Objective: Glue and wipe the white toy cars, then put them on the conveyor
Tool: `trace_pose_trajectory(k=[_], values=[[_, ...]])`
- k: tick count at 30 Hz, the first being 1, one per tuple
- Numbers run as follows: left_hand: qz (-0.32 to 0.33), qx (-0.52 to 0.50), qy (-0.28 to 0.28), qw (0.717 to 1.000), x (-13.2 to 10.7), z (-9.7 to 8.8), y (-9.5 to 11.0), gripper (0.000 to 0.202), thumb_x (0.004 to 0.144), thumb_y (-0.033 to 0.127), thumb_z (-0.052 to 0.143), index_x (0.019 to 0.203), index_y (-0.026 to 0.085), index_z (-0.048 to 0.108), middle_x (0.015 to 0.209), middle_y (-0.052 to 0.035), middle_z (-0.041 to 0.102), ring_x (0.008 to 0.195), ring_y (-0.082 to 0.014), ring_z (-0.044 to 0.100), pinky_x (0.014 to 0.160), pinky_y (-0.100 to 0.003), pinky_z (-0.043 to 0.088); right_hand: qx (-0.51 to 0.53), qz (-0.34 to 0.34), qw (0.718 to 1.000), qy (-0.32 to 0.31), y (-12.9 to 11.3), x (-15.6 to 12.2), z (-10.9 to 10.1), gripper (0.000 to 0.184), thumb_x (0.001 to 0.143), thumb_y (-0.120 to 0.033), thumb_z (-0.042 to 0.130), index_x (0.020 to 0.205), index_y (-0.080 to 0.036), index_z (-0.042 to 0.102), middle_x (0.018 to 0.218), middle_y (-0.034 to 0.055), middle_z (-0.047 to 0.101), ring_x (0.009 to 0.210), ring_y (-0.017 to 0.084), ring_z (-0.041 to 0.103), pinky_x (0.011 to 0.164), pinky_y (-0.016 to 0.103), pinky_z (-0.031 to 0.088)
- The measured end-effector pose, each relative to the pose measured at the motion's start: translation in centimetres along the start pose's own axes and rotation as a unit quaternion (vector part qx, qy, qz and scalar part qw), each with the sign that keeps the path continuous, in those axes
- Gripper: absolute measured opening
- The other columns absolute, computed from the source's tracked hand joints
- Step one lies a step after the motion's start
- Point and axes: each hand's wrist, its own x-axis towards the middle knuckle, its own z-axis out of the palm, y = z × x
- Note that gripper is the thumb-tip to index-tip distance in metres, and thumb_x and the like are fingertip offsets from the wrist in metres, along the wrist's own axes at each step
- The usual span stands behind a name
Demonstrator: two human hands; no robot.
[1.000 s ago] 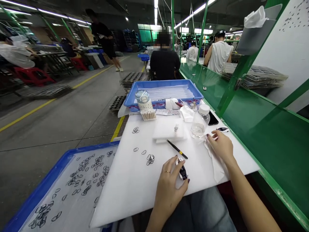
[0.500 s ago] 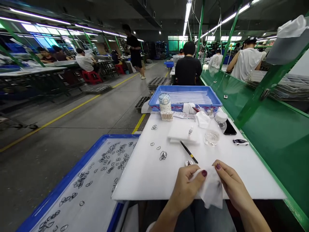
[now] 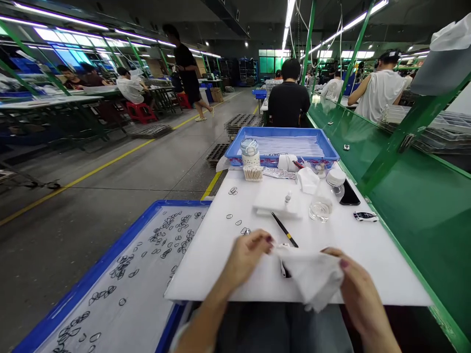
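Observation:
A thin white cloth (image 3: 312, 277) is stretched between my two hands over the near edge of the white work board. My left hand (image 3: 245, 257), slightly blurred, pinches its left corner between thumb and fingertips. On the other side, my right hand (image 3: 355, 279) grips the cloth between thumb and fingers. A small white-and-black toy car (image 3: 284, 269) lies under the cloth, mostly hidden by it. Just beyond it are black tweezers (image 3: 285, 230) with a yellow band. Several thin black rings (image 3: 245, 231) lie by my left fingers.
A blue tray (image 3: 121, 260) of black rings stands at the left. Farther back are cotton swabs (image 3: 252, 173), a clear glass dish (image 3: 320, 209), a phone (image 3: 349, 193), another toy car (image 3: 365, 216) and a blue bin (image 3: 281, 132). Green belt (image 3: 415, 211) runs along the right.
My left hand has moved left and up, away from the right, spreading the bunched cloth out sideways. A person walking in the aisle has come closer.

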Motion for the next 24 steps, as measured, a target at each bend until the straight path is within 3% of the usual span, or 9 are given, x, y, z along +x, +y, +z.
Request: trace_pose_trajectory(k=[3,5,7,9,14,17,19,21,24], values=[[-0.002,0.104,0.086,0.991,2.3,-3.6,-2.7,0.027,0.085,0.037,0.056,0.09,0.02,0.076,0.085,-0.0069,0.07,0.067,-0.0188,0.06,0.061,-0.028,0.048,0.06,-0.158,0.96,0.224,-2.4,1.6,-2.2,0.019,0.081,-0.037,0.067,0.079,-0.018,0.069,0.093,0.0079,0.069,0.089,0.022,0.06,0.074,0.032,0.048],[0.008,0.147,0.092,0.985,2.9,-4.9,-3.9,0.02,0.078,0.032,0.063,0.084,0.022,0.079,0.08,-0.0055,0.069,0.06,-0.0185,0.06,0.056,-0.027,0.046,0.079,-0.239,0.931,0.263,-4.6,2.7,-2.5,0.027,0.085,-0.034,0.064,0.063,-0.02,0.055,0.065,0.001,0.056,0.064,0.016,0.053,0.06,0.03,0.044],[0.025,0.175,0.09,0.98,3.0,-5.1,-4.7,0.017,0.076,0.03,0.064,0.08,0.024,0.08,0.081,-0.0042,0.069,0.057,-0.0179,0.06,0.053,-0.027,0.044,0.026,-0.296,0.928,0.226,-6.7,3.9,-1.8,0.032,0.086,-0.036,0.065,0.063,-0.021,0.049,0.055,-0.0046,0.041,0.049,0.012,0.037,0.048,0.027,0.034],[0.045,0.189,0.091,0.977,2.7,-4.8,-5.1,0.018,0.079,0.029,0.063,0.08,0.026,0.08,0.083,-0.003,0.069,0.057,-0.0183,0.061,0.053,-0.027,0.044,-0.11,-0.362,0.904,0.197,-8.7,5.6,-0.5,0.025,0.084,-0.039,0.068,0.073,-0.021,0.056,0.057,-0.005,0.042,0.049,0.011,0.035,0.047,0.026,0.029],[0.08,0.174,0.088,0.977,2.6,-4.6,-5.2,0.019,0.081,0.024,0.058,0.075,0.025,0.075,0.078,-0.0008,0.073,0.066,-0.0209,0.069,0.059,-0.028,0.051,-0.409,-0.519,0.738,0.136,-11.3,12.1,2.0,0.024,0.094,-0.042,0.052,0.09,-0.021,0.063,0.082,0.0049,0.06,0.071,0.018,0.055,0.064,0.031,0.044],[0.089,0.155,0.092,0.98,2.0,-5.2,-4.3,0.018,0.085,0.021,0.053,0.078,0.022,0.07,0.075,-0.0003,0.074,0.07,-0.0198,0.071,0.061,-0.026,0.053,-0.501,-0.519,0.688,0.075,-10.5,15.0,2.3,0.028,0.093,-0.042,0.049,0.106,-0.019,0.06,0.11,0.0145,0.061,0.096,0.026,0.061,0.08,0.039,0.049],[0.096,0.149,0.104,0.979,1.2,-5.6,-3.5,0.018,0.089,0.021,0.05,0.084,0.021,0.067,0.076,-0.0006,0.074,0.07,-0.0184,0.071,0.064,-0.027,0.055,-0.516,-0.516,0.681,0.058,-9.3,15.8,2.1,0.035,0.092,-0.044,0.049,0.113,-0.018,0.056,0.112,0.0169,0.061,0.103,0.03,0.06,0.085,0.043,0.049],[0.105,0.149,0.116,0.976,0.1,-5.6,-2.8,0.019,0.09,0.019,0.048,0.088,0.021,0.067,0.082,-0.0022,0.074,0.076,-0.0182,0.071,0.07,-0.028,0.056,-0.492,-0.513,0.698,0.084,-8.3,16.0,1.4,0.041,0.09,-0.05,0.05,0.115,-0.017,0.055,0.106,0.017,0.064,0.101,0.032,0.062,0.085,0.046,0.049],[0.149,0.181,0.115,0.965,-1.5,-4.9,-2.3,0.031,0.09,0.009,0.042,0.095,0.021,0.07,0.089,-0.0059,0.07,0.084,-0.0189,0.069,0.075,-0.03,0.056,-0.416,-0.445,0.759,0.229,-7.8,16.3,-1.0,0.046,0.077,-0.058,0.064,0.107,-0.023,0.06,0.102,0.0198,0.065,0.09,0.035,0.063,0.08,0.051,0.047]])
